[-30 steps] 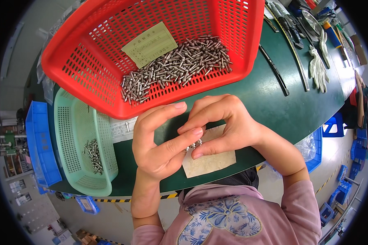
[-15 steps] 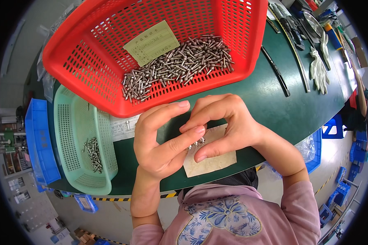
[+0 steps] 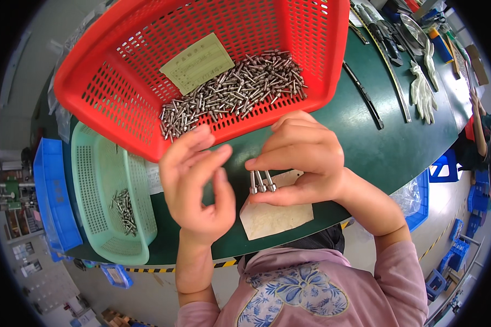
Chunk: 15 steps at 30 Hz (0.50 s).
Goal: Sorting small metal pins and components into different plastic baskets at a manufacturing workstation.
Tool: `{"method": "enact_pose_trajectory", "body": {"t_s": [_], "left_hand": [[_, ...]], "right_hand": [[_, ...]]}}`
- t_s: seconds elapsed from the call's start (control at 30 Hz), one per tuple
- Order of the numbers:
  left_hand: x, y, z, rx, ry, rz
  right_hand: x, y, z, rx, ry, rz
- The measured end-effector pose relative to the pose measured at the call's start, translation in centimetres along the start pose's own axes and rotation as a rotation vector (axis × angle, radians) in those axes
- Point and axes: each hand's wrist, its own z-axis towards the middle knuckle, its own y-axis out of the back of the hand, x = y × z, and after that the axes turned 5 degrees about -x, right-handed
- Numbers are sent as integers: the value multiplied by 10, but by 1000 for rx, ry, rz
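Observation:
Three slim shiny metal pins with thicker heads [image 3: 262, 182] stand side by side, heads down, pinched between the thumb and fingers of my right hand [image 3: 309, 159]. To their left, my left hand [image 3: 199, 191] is empty, its fingers loosely bent and apart. Both hands are raised over the table's near side. Beyond them is a red perforated basket [image 3: 106, 92], with a heap of similar metal pins [image 3: 240, 90] and a yellowish-green paper card [image 3: 197, 64] inside.
At left, a pale green basket [image 3: 143, 212] holds a smaller heap of pins [image 3: 125, 212], beside a blue bin [image 3: 56, 196]. A piece of beige paper [image 3: 278, 215] lies below my right hand. White gloves [image 3: 421, 92] and long tools lie at the right on the green table [image 3: 360, 147].
My hands have drawn apart, the left one moving left and away from the pins. The pins, mostly hidden before, now show in a row in my right hand.

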Motion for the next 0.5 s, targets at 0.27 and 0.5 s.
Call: {"method": "enact_pose_trajectory", "body": {"t_s": [0.27, 0.5], "left_hand": [[-7, 5, -4, 190, 733, -678], [-8, 4, -8, 294, 873, -1104]], "right_hand": [[0, -1, 1, -76, 145, -155], [2, -4, 0, -60, 136, -189]]}}
